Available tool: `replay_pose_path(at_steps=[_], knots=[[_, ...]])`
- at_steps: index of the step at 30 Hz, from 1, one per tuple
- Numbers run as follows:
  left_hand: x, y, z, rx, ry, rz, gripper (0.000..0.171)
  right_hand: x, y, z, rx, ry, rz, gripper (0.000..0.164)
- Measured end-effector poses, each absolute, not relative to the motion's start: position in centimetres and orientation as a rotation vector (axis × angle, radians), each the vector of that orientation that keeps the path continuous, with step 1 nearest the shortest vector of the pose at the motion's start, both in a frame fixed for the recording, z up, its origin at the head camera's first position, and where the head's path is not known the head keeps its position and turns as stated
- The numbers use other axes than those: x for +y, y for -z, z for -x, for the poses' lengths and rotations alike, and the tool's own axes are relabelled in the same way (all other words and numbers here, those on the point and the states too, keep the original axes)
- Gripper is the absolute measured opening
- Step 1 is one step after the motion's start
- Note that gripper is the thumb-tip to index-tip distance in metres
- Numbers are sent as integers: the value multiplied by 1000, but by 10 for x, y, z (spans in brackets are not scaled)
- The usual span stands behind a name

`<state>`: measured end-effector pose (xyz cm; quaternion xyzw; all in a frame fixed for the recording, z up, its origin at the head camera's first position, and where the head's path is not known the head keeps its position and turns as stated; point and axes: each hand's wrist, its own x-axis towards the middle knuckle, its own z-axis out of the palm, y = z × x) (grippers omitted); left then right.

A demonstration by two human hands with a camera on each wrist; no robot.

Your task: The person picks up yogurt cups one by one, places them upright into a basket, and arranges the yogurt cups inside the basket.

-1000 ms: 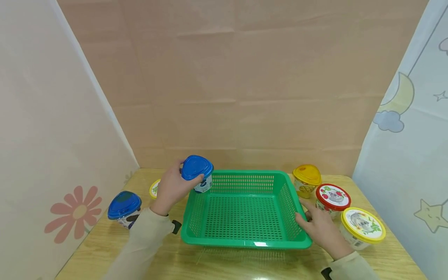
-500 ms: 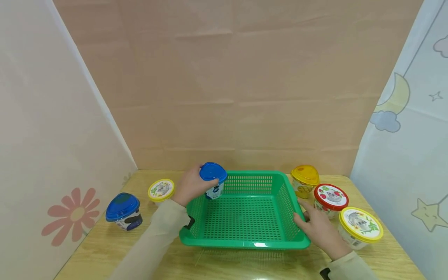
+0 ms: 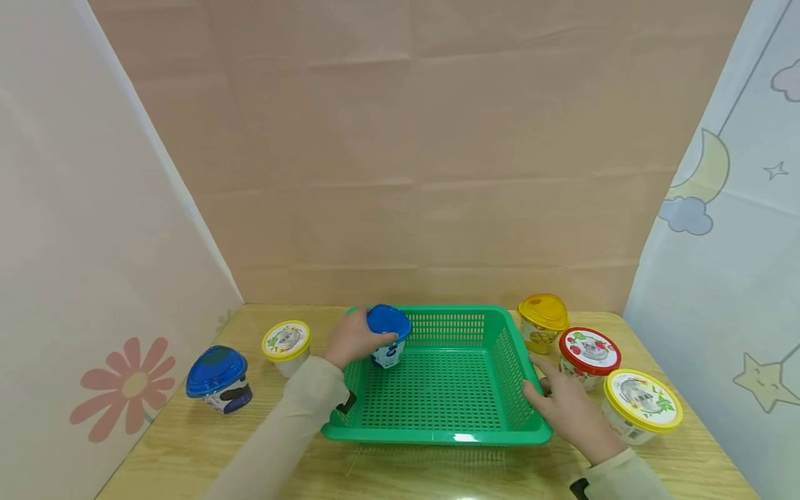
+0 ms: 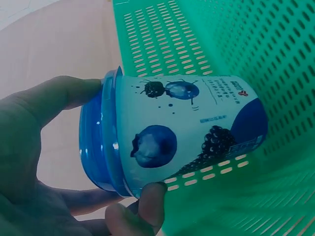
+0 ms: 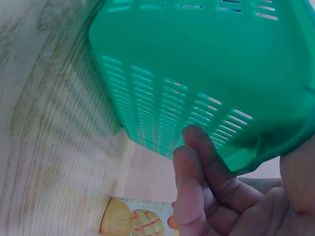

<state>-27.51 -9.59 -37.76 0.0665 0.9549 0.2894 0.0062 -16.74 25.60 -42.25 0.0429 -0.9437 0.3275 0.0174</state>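
Note:
My left hand (image 3: 357,338) holds a yogurt cup (image 3: 387,351) by its blue lid, thumb and fingers around the lid's edge. The cup is over the back left of a green plastic basket (image 3: 437,436), lowered inside its walls. Blueberries and blackberries are printed on the cup's side (image 4: 187,123) in the left wrist view. Whether its bottom touches the basket floor cannot be told. At the basket's right rim, my right hand (image 3: 571,410) grips the edge, thumb on the inner side. Its fingers (image 5: 189,162) bend under the rim outside the perforated wall in the right wrist view.
Left of the basket stand a blue-lidded cup (image 3: 219,380) and a yellow-lidded tub (image 3: 286,347). To its right are a yellow-lidded cup (image 3: 543,323), a red-lidded tub (image 3: 589,354) and another yellow-lidded tub (image 3: 642,406). Cloth walls enclose the wooden table (image 3: 169,451).
My left hand has carried the blue-lidded yogurt cup rightward past the basket's left rim and then down inside. The yellow-lidded tub at left has come into fuller view. My right hand stays at the rim.

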Motion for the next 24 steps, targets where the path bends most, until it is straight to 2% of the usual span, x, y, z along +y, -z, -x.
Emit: replay_pose_path(at_steps=[11, 24], knots=[[-97, 389, 277, 2966, -869, -193, 82, 256, 421, 168, -2938, -969, -111, 61], [-100, 384, 274, 3007, -739, -134, 81, 255, 422, 166, -2915, -911, -104, 59]])
